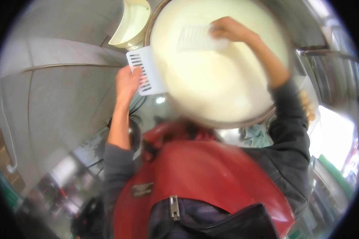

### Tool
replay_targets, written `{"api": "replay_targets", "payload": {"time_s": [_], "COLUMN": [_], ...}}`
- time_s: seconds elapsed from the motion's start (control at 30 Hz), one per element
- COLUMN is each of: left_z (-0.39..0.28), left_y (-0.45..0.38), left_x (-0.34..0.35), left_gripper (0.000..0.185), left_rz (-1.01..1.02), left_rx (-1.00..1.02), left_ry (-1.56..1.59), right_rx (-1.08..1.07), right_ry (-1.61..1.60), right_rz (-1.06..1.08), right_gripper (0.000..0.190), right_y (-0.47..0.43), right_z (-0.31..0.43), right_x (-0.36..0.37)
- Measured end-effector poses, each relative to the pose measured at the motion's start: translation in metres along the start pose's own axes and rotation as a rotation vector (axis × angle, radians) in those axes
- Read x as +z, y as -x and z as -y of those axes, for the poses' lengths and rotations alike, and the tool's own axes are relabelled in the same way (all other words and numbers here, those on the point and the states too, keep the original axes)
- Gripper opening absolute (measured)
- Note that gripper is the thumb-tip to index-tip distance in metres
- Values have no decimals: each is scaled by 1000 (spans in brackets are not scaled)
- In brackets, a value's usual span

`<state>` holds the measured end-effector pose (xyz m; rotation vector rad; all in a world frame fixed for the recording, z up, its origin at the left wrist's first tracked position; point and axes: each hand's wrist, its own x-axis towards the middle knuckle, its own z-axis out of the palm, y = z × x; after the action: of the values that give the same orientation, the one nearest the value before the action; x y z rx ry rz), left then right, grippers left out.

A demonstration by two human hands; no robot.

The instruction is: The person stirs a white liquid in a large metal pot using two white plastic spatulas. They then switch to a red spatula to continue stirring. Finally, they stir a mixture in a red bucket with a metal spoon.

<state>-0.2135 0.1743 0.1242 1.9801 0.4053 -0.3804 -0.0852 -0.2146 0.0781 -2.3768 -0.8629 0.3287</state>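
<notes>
Before me is a large round vat point(242, 122) with a dark rim, filled with a pale cream-coloured mass point(209, 86). My left hand point(128, 80) grips a white plastic scraper point(154, 74) by its slotted edge. That scraper's plain side overlaps the left rim of the vat. Over the upper part of the vat, my right hand point(232, 29) holds a second slotted white scraper point(194, 38), blurred by motion. Whether this one touches the pale mass I cannot tell.
A cream-coloured tub point(131, 25) stands beside the vat at the upper left, near a tiled wall point(56, 89). A bluish-green cloth point(255, 136) lies below the vat's lower right rim. I wear a red apron point(203, 167). Roundish brown items point(307, 106) show past my right sleeve.
</notes>
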Motion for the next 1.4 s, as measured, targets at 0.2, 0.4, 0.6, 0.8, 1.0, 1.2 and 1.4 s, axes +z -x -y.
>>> {"api": "replay_targets", "payload": {"time_s": [0.2,0.4,0.6,0.8,1.0,1.2,1.4], "left_z": [2,27,47,149,397,560,620], "left_y": [-21,-36,9,71,138,244,191], "left_x": [2,34,40,-68,-130,-180,-199], "left_gripper": [23,31,29,26,29,22,26], "left_rz": [15,-88,-62,-72,-604,-904,-951], "left_rx": [167,332,322,77,-101,-584,-598], "left_ry": [-175,-494,38,671,318,342,218], "right_rx": [694,713,728,416,235,68,-397], "right_ry": [337,-97,-552,-986,-792,-31,42], "right_rz": [-260,-374,-504,-284,318,476,421], "right_gripper": [24,20,18,13,9,17,14], "right_y": [96,66,48,-22,-113,-166,-172], "right_z": [2,126,182,270,363,463,507], "right_x": [-23,158,166,205,344,566,701]}}
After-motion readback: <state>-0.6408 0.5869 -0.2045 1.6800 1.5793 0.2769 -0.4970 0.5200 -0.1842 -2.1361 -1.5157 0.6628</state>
